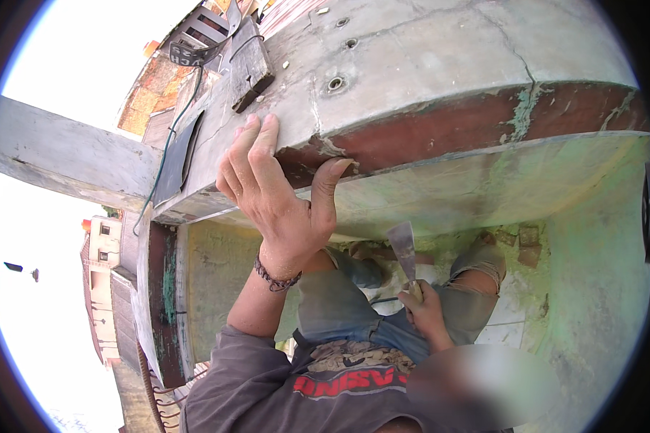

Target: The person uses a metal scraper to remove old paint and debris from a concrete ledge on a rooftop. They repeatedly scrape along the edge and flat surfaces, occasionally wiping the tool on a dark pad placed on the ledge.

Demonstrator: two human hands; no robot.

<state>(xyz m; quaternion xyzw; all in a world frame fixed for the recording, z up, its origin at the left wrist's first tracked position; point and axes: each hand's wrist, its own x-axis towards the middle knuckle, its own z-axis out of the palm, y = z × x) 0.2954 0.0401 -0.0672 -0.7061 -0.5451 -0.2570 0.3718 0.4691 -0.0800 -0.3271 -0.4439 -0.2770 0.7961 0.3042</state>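
My left hand point(278, 206) rests at the edge of a grey concrete ledge point(426, 58), fingers stretched over its top. Its thumb lies against the ledge's reddish-brown front face point(440, 133), where paint is chipped and green patches show. A braided bracelet circles that wrist. Lower down, near my lap, my right hand point(427, 316) is closed round the handle of a putty knife point(402, 244). The flat metal blade points up toward the ledge and is apart from it.
A weathered wooden block point(253, 72) lies on the ledge, with a dark flat sheet point(179, 159) and a thin cable nearby. Holes and a crack mark the concrete. Broken brick pieces point(529, 249) lie on the floor by a greenish wall point(592, 289). A pillar point(167, 303) stands at left.
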